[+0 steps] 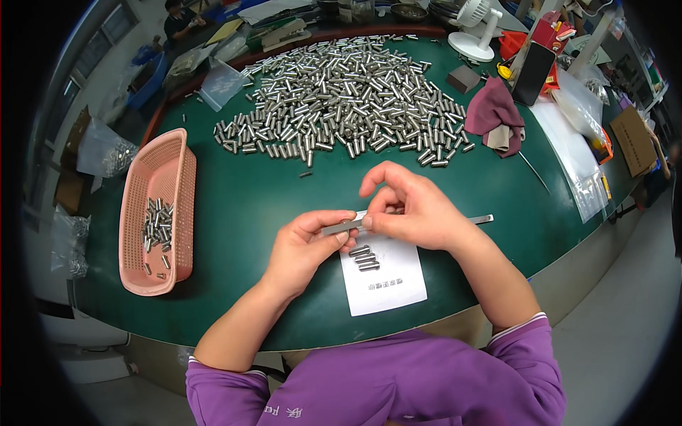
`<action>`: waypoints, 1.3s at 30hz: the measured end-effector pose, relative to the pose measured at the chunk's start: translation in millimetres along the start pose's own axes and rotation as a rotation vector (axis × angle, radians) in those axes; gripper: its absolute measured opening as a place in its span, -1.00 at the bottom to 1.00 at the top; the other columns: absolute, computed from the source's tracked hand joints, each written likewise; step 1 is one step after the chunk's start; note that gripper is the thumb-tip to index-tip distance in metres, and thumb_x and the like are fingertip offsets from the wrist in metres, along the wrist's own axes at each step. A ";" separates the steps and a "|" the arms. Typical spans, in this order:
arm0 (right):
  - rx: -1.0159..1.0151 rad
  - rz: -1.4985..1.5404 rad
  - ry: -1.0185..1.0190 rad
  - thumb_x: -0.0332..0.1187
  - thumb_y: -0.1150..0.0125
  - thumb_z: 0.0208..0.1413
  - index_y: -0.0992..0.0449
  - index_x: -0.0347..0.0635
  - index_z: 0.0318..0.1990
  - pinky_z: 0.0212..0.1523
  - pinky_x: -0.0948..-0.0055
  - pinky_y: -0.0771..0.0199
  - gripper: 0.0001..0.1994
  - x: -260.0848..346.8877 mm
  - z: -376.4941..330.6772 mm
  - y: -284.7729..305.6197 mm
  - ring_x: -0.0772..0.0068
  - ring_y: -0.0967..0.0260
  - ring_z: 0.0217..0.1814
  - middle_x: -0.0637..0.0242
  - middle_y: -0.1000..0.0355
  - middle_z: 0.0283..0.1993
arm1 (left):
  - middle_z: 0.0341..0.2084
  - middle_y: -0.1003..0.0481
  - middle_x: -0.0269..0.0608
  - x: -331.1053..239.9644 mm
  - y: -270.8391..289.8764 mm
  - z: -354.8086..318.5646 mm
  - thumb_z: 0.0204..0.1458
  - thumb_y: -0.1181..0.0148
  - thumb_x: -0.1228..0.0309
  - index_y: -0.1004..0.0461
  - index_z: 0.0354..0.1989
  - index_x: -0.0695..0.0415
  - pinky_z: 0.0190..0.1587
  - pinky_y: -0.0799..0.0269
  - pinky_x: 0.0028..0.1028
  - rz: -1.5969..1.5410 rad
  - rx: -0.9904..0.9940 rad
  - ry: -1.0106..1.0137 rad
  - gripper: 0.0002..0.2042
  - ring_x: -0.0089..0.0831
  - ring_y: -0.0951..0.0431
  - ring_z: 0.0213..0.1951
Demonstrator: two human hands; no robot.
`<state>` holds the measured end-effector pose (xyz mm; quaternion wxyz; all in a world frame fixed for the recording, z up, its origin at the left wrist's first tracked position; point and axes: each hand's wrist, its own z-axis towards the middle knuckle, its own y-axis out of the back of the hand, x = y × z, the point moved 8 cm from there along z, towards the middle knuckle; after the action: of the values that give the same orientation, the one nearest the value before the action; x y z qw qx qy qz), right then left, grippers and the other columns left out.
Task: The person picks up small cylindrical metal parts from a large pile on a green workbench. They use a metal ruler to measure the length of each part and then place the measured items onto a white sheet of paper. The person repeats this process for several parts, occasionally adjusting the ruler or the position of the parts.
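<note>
Over a white sheet of paper (387, 291), my two hands meet at a narrow flat grey metal bar (339, 228). My left hand (293, 250) pinches the bar between thumb and fingers. The thumb and fingertips of my right hand (423, 209) are closed at the bar's right end, its index finger curled above; a small part between the fingertips is too hidden to tell. Several short metal pins (366, 258) lie on the paper just below my hands. From behind my right wrist a thin metal strip (483, 219) sticks out on the green table.
A big heap of metal pins (341, 92) covers the table's far middle. At left stands a pink plastic basket (183, 227) with some pins inside. To the right are a maroon cloth (494, 113), a phone (534, 73), plastic bags (575, 142) and a white fan (472, 42).
</note>
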<state>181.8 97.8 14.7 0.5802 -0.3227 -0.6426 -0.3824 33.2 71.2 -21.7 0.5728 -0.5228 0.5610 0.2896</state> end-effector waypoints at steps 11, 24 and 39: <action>-0.068 -0.026 -0.058 -0.54 -0.25 0.03 -0.31 -0.24 -0.04 -0.38 0.61 -0.35 -0.66 -13.0 -2.6 40.0 0.70 -0.37 -0.39 0.41 -0.48 -0.42 | -0.26 -0.53 -0.20 -19.9 23.2 3.7 0.08 -0.17 0.63 -0.45 0.00 0.26 -0.16 -0.48 -0.52 0.008 -0.042 -0.093 -0.72 -0.51 -0.52 -0.24; -0.231 -0.841 0.182 -0.43 -0.14 0.00 -0.56 -0.10 -0.27 -0.13 0.25 -0.45 -0.86 -3.7 -1.0 31.3 0.21 -0.43 -0.16 0.27 -0.41 -0.26 | -0.38 -0.55 -0.25 -24.5 -23.2 -4.3 -0.10 -0.28 0.60 -0.57 -0.26 0.19 -0.23 -0.42 -0.46 1.045 0.018 -0.482 -0.81 -0.38 -0.49 -0.29; 0.039 -0.746 0.452 -0.58 -0.10 -0.25 -0.57 -0.08 -0.49 -0.10 0.33 -0.32 -0.82 8.4 -12.6 -6.6 0.28 -0.31 -0.23 0.37 -0.34 -0.39 | -0.36 -0.54 -0.26 -22.6 -24.2 -11.3 -0.05 -0.03 0.73 -0.38 0.17 0.13 -0.17 -0.42 -0.40 0.966 0.111 -0.459 -0.47 -0.34 -0.46 -0.30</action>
<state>181.4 83.3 22.7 0.5344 0.0342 -0.5793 -0.6145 47.0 59.5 8.3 0.5090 -0.0971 0.6125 0.5970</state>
